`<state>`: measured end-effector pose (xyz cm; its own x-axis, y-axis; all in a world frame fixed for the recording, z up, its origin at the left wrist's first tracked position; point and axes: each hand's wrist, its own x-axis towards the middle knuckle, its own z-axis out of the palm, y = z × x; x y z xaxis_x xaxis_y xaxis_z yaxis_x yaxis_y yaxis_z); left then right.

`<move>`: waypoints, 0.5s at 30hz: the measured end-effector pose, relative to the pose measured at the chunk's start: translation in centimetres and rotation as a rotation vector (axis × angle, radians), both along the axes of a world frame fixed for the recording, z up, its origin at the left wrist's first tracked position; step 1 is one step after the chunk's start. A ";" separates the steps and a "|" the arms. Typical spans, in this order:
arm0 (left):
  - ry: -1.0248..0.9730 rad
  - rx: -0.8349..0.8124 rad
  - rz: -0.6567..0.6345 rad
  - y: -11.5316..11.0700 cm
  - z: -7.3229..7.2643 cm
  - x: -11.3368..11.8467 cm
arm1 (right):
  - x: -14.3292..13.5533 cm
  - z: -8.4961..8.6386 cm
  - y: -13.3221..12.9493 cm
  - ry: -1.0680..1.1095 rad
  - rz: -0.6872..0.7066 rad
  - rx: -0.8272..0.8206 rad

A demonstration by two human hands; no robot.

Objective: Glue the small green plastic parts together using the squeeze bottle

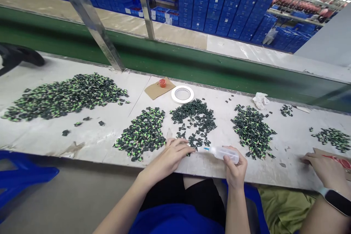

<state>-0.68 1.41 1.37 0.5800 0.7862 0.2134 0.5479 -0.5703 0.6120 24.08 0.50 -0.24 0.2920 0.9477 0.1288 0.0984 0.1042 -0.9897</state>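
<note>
By the front edge of the surface [100, 144], the right hand [236, 168] clasps a squeeze bottle [220, 152] in partly hidden fingers; whether the left hand [172, 152] pinches anything cannot be told.

The right grip [236, 170] holds a translucent bottle [223, 153], the left grip [172, 154] beside small dark parts [193, 109].

Heaps of small parts [142, 131]: 5, plus 1 small cluster [286, 110]. Bottle [225, 154]: 1. Tape roll [182, 101]: 1. Red cup [162, 83]: 1. Cardboard pieces [153, 91]: 2. Crumpled tissue [260, 101]: 1. Wristwatch [338, 201]: 1. Wearer's hands [170, 154] [236, 168]: 2. Co-worker's hand [326, 170]: 1.
</note>
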 end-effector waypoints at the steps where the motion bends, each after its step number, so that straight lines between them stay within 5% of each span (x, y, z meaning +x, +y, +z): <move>1: -0.017 -0.001 0.026 -0.1 -0.3 0.0 | -0.1 -0.2 -0.1 0.039 -0.022 0.000; 15: -0.104 0.030 0.219 -0.3 -1.4 0.4 | -5.3 1.1 -0.8 -0.109 -0.119 -0.124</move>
